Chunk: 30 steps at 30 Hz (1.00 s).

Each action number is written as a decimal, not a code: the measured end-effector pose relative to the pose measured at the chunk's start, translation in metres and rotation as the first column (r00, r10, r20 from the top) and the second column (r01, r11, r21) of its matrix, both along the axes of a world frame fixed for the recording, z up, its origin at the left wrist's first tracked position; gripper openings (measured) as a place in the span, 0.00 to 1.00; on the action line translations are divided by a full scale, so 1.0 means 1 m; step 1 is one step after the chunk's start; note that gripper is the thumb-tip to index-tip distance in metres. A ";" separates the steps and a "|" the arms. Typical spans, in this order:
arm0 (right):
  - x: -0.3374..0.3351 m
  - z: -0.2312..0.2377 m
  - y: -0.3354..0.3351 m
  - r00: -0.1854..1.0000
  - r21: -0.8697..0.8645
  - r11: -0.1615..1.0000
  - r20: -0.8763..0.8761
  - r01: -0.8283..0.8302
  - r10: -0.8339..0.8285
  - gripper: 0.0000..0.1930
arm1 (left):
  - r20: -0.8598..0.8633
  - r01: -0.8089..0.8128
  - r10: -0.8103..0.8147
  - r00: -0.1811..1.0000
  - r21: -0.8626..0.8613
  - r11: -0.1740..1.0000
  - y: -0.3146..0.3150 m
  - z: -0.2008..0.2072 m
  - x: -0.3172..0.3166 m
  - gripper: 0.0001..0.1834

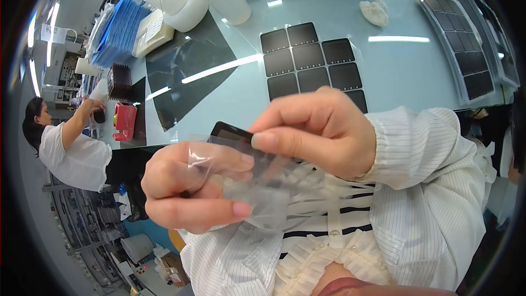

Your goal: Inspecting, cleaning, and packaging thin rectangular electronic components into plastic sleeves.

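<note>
In front of my chest, a thin dark rectangular panel (pixel 229 133) is held tilted, with a loose sheet of clear plastic film (pixel 268 205) over and below it. My right hand (pixel 323 137) is closed, its thumb and forefinger pinching the panel's upper edge. With bent fingers, my left hand (pixel 189 189) grips the clear film, part of which lies across its forefinger. Film and fingers cover most of the panel, so where the two separate cannot be made out. Beyond my hands, several similar dark panels (pixel 308 56) lie in rows on the glossy table.
Trays of dark panels (pixel 457 49) stand at the right. A crumpled white wad (pixel 374 13) lies farther back. To the left are a dark sheet (pixel 189 71), white rolls (pixel 178 3), blue-edged stacks (pixel 115 33) and a red tape dispenser (pixel 125 121). Another person (pixel 71 142) works at the far left.
</note>
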State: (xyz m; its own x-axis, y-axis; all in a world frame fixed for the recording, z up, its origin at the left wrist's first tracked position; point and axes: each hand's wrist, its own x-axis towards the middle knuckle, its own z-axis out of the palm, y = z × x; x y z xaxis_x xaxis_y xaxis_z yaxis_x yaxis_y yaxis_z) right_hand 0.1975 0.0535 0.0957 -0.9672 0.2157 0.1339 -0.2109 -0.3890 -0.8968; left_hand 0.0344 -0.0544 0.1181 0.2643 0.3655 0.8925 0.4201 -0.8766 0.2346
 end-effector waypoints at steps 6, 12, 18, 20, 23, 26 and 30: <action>-0.006 0.003 0.024 0.934 0.495 0.792 -0.204 0.358 -0.295 0.06 | 0.155 -0.039 0.064 0.986 -0.158 0.987 -0.020 0.001 0.006 0.15; 0.012 -0.033 0.145 0.695 0.303 0.650 -0.061 0.697 -0.716 0.14 | 0.566 -0.096 0.008 0.824 0.127 0.987 -0.068 -0.023 -0.041 0.05; 0.033 -0.043 0.148 0.759 0.552 0.670 0.099 0.496 -0.644 0.12 | 0.160 -0.546 0.674 0.721 -0.466 0.696 -0.051 0.011 -0.073 0.13; 0.034 -0.053 0.149 0.731 0.664 0.576 0.065 0.476 -0.679 0.11 | 0.090 -0.539 0.709 0.699 -0.584 0.607 -0.029 0.004 -0.099 0.14; 0.027 -0.054 0.145 0.669 0.831 0.329 -0.069 0.449 -0.740 0.08 | 0.116 -0.501 0.679 0.725 -0.587 0.636 0.003 -0.003 -0.142 0.15; 0.023 -0.060 0.151 0.656 0.927 -0.105 -0.333 0.361 -0.678 0.07 | 0.292 -0.440 0.675 0.678 -0.574 0.690 0.016 -0.008 -0.164 0.15; 0.023 -0.070 0.149 0.698 0.915 -0.219 -0.401 0.339 -0.593 0.08 | 0.293 -0.412 0.822 0.488 -0.753 0.513 -0.001 -0.059 -0.228 0.14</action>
